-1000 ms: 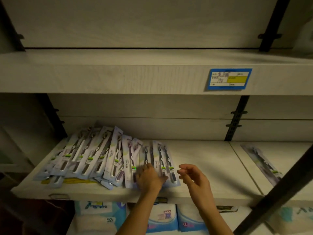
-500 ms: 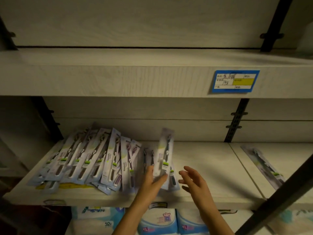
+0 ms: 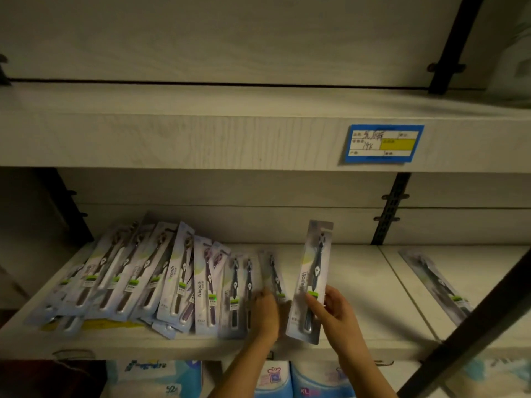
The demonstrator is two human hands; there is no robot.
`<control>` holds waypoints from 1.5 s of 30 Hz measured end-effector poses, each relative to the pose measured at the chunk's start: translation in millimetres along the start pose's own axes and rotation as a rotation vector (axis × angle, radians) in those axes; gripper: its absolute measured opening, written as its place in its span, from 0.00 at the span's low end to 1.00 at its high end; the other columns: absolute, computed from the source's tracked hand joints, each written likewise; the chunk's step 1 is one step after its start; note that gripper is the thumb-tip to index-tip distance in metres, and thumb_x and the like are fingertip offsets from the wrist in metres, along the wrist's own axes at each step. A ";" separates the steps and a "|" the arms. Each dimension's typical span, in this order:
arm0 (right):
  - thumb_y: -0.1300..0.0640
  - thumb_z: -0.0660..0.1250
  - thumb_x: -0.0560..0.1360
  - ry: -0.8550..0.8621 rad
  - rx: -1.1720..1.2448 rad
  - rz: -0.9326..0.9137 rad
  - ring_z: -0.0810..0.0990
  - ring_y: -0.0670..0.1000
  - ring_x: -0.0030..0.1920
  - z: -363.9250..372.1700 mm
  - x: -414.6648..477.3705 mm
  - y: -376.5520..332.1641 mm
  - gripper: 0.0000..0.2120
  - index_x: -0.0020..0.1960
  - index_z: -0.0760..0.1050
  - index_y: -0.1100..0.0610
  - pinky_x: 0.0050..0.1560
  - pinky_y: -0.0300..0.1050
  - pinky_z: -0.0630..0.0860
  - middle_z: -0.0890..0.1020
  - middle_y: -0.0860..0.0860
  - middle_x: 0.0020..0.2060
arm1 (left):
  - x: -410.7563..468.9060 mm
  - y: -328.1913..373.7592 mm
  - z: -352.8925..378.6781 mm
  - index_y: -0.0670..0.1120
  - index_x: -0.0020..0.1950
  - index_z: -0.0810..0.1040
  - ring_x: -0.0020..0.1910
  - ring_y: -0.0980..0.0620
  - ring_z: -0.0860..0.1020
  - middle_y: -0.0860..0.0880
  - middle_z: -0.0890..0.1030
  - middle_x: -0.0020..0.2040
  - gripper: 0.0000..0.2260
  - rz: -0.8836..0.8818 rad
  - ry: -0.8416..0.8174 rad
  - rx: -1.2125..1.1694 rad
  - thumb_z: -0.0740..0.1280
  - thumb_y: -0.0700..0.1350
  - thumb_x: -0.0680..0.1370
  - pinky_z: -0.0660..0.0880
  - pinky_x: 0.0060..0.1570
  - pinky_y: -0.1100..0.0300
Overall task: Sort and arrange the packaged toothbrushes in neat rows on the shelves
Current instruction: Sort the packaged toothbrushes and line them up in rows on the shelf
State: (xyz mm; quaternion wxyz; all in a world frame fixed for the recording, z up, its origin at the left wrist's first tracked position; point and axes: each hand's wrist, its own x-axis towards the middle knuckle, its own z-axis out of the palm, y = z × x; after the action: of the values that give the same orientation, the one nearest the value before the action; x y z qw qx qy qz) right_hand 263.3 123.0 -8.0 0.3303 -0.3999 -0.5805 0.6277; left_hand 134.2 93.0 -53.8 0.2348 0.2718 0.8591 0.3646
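Right hand (image 3: pixel 334 314) grips a raised toothbrush pack (image 3: pixel 314 268) above bare shelf (image 3: pixel 365 282); left hand (image 3: pixel 265 314) lies flat on the end pack (image 3: pixel 274 278).

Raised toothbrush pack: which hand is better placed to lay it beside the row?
Right. The right hand grips the raised pack over bare shelf; the left hand rests on the flat packs.

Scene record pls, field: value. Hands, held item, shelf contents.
right hand: grips one toothbrush pack near its lower end, pack nearly upright
left hand: rests on flat packs lying side by side
pile: overlapping packs, fanned, on left part of shelf
lone pack: flat on the next board to the right
label: blue tag on upper shelf edge
rows: not yet neat
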 end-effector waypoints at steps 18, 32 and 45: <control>0.56 0.69 0.73 -0.021 -0.055 -0.002 0.83 0.49 0.46 -4.2 4.9 5.0 0.11 0.54 0.74 0.50 0.45 0.44 0.81 0.83 0.50 0.47 | 21.0 -6.8 -4.1 0.42 0.61 0.70 0.50 0.50 0.79 0.44 0.77 0.52 0.13 0.019 -0.174 0.123 0.62 0.45 0.78 0.76 0.44 0.62; 0.59 0.66 0.73 -0.126 0.013 -0.074 0.82 0.41 0.49 -19.2 -35.1 -22.3 0.14 0.57 0.72 0.48 0.41 0.34 0.79 0.82 0.46 0.50 | -71.4 -5.0 -74.2 0.46 0.57 0.75 0.46 0.54 0.83 0.47 0.85 0.48 0.18 0.180 -0.271 -0.849 0.67 0.30 0.72 0.77 0.38 0.66; 0.52 0.68 0.68 -0.134 0.042 -0.177 0.80 0.43 0.56 -132.4 -77.3 -29.8 0.20 0.60 0.72 0.48 0.53 0.43 0.79 0.82 0.41 0.54 | -149.0 51.3 1.7 0.44 0.54 0.76 0.46 0.51 0.83 0.44 0.85 0.47 0.15 0.243 -0.305 -0.870 0.66 0.29 0.72 0.78 0.38 0.66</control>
State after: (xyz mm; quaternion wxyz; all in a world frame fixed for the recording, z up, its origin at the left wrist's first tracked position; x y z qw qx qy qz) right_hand 414.8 119.7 29.9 0.3532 -0.2971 -0.6210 0.6335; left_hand 260.9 28.8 14.3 0.4059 0.2974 0.5445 0.6711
